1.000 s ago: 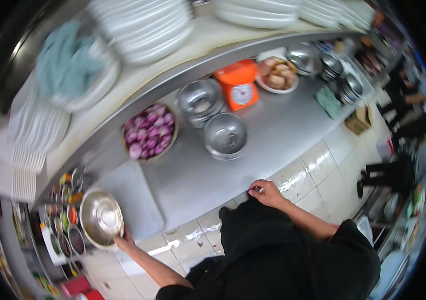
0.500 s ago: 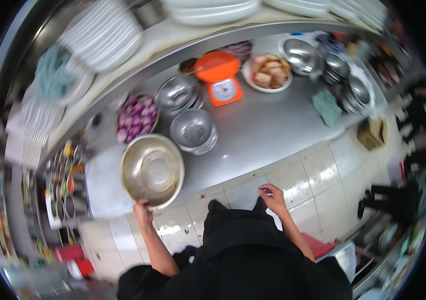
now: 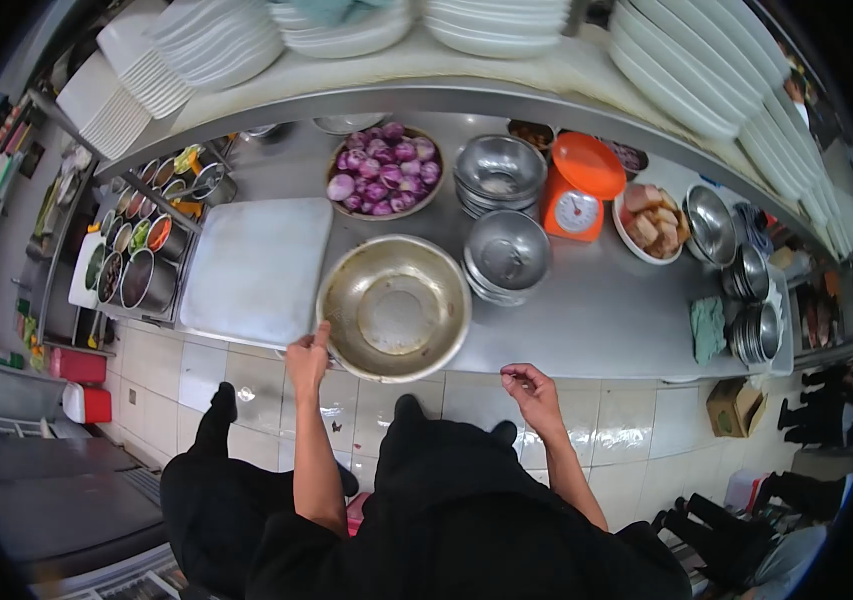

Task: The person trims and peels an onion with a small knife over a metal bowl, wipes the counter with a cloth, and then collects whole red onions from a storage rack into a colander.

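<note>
A wide, worn metal basin (image 3: 350,343) rests near the counter's front edge, its inside bare apart from stains. My left hand (image 3: 307,362) is at its lower left rim, one digit stretched along the rim and the others bent outside it; part of the grip is hidden. In front of the counter, apart from the basin, my right hand (image 3: 533,396) hangs with thumb and fingertips pressed together. Whatever may be in that pinch is too small to make out. Behind the basin stands a bowl of peeled purple onions (image 3: 386,172).
A white cutting board (image 3: 254,268) lies left of the basin. Stacked metal bowls (image 3: 508,255), an orange scale (image 3: 574,212) and a bowl of meat pieces (image 3: 652,222) stand rightward. The plate-loaded shelf (image 3: 426,100) overhangs the back. Other people's legs (image 3: 716,530) show at right.
My view has turned and shifted left, showing more of the cutting board. My left hand has moved from the basin's front rim up its left side. The right hand stays pinched.
</note>
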`<state>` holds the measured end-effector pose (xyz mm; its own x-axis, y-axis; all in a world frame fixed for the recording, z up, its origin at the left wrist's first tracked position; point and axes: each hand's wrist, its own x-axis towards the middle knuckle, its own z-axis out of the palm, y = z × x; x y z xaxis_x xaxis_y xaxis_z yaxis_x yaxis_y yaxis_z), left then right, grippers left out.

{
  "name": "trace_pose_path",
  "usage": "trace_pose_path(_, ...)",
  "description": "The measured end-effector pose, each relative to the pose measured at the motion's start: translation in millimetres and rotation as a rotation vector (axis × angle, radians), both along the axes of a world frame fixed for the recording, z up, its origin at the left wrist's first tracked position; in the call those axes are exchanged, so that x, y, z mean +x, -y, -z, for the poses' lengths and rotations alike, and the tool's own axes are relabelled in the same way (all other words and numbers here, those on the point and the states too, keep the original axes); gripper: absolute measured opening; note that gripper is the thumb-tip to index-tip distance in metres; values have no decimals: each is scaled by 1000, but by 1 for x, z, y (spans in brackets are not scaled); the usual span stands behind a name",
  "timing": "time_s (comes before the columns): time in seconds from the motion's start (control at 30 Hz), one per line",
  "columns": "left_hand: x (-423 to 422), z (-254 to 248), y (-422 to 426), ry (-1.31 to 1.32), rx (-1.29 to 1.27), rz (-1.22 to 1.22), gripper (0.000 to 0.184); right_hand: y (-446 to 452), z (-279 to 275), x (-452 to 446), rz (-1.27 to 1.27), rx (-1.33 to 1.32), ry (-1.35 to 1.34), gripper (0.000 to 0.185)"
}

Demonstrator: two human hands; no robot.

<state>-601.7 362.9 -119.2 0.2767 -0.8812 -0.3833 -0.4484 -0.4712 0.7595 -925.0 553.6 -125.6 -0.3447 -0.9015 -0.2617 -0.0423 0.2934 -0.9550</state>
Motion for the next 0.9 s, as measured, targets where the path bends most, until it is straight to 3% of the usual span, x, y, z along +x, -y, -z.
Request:
trace_pose_path(0.07,20,10,31,152,-306,-70,51,17,-9,23,11,-11,42,19)
trace_pose_path(0.13,7,-13,67,-147,-361,-83,52,33,-12,41,13,-44,59,18)
trace_pose_path(0.2,-4,20,125,-277,-439,29,50,44,-19,58,-9,-53,31,18)
trace_pose_path(0.33,-54,26,207,-1011,200,112,49,55,-29,80,8,-114,66,17)
trace_pose_path(0.43,-74,55,252,-1152,333,177,45,63,-35,83,34,-135,80,14)
trace_pose_path(0.53,-95,74,262,-1147,270,252,40,81,-36,79,12,-127,119,14)
trace_pose_path(0.57,-100,71,261,-1069,248,165,43,89,-38,77,-15,-117,120,14)
trace_pose_path(0.7,-103,96,270,-1176,229,27,37,119,-32,75,-105,-121,151,13)
trace_pose_path(0.9,-88,65,239,-1028,189,-163,14,140,-32,66,-132,-114,223,15)
